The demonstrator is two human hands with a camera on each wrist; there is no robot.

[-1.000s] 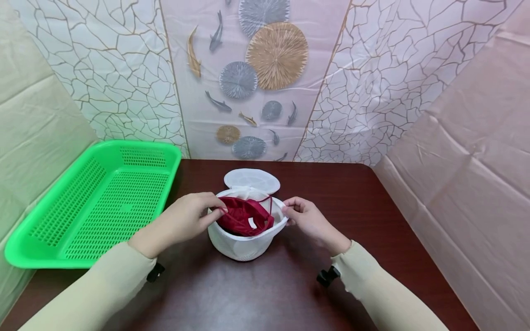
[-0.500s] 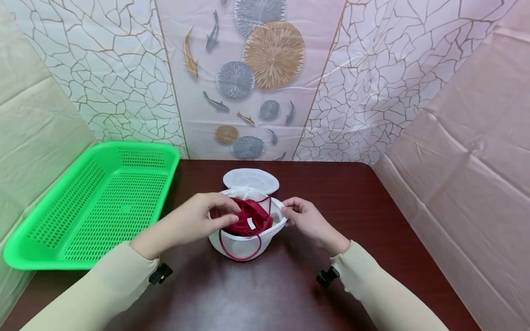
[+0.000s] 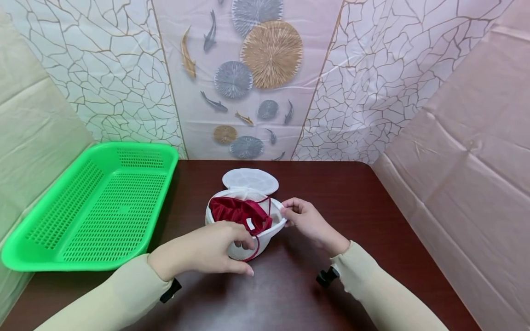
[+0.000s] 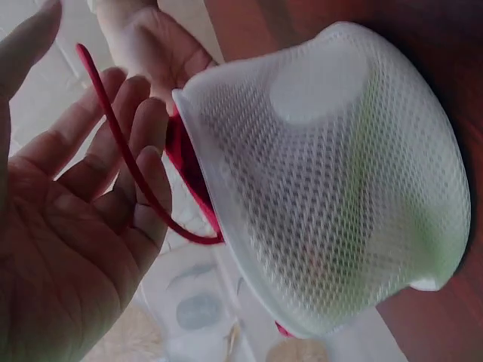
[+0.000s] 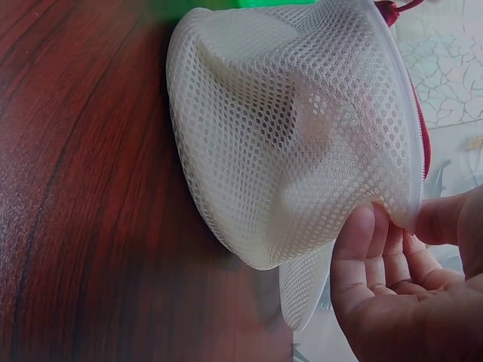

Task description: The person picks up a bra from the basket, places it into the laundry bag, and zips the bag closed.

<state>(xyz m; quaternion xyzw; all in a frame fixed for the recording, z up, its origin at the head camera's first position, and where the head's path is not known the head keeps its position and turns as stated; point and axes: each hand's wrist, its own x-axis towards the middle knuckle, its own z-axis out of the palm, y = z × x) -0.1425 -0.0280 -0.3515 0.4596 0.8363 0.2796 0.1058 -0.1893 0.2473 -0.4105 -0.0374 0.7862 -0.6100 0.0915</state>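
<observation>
A white mesh laundry bag [image 3: 270, 233] stands on the table with its round lid flap [image 3: 250, 180] folded back behind it. Inside lies a red satiny garment [image 3: 238, 210] with thin straps and a white tag [image 3: 250, 224]. One red strap [image 4: 124, 143] loops out over the front rim. My left hand [image 3: 215, 246] is in front of the bag, fingers loosely bent and spread beside that strap, gripping nothing. My right hand [image 3: 308, 223] pinches the bag's zippered rim on the right; the right wrist view shows thumb and fingers [image 5: 355, 237] at the mesh.
To the left sits a large green plastic basket [image 3: 161, 209] with slotted sides. The dark brown table [image 3: 331, 188] meets patterned cloth walls [image 3: 352, 92] at the back and sides.
My left hand has come away from the red garment toward me and down past the bag's front rim. A strap now hangs out over the front. My right hand keeps its hold.
</observation>
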